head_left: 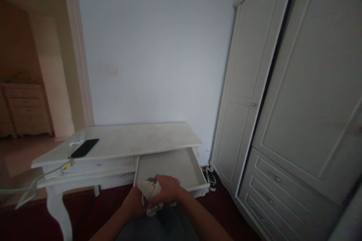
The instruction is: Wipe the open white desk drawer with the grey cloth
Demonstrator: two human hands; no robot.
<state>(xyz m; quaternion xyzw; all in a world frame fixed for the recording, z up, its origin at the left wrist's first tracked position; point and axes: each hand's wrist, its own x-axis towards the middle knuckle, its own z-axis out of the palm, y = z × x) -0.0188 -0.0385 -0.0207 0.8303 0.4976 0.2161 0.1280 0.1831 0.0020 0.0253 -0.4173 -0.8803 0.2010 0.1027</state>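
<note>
Because the cloth (150,188) is bunched rather than neatly folded, a loose end could probably work free and hang down, or the bundle could come apart if either grip slackens. The left hand (135,201) supports it from one side and the right hand (167,189) curls over its top, so both hands are grasping it. It is held low, over the wearer's lap, at the near edge of the pulled-out drawer (169,163); whether it touches that edge I cannot tell. A wrist or knee knocking the drawer front could jolt the drawer or catch the fabric, and a dropped bundle could land on the red floor (110,211). Farther left, a cable (53,171) trails off the bench (135,135) beside a phone (85,148); if the two are joined, which is unclear, a snag could drag the phone off.
</note>
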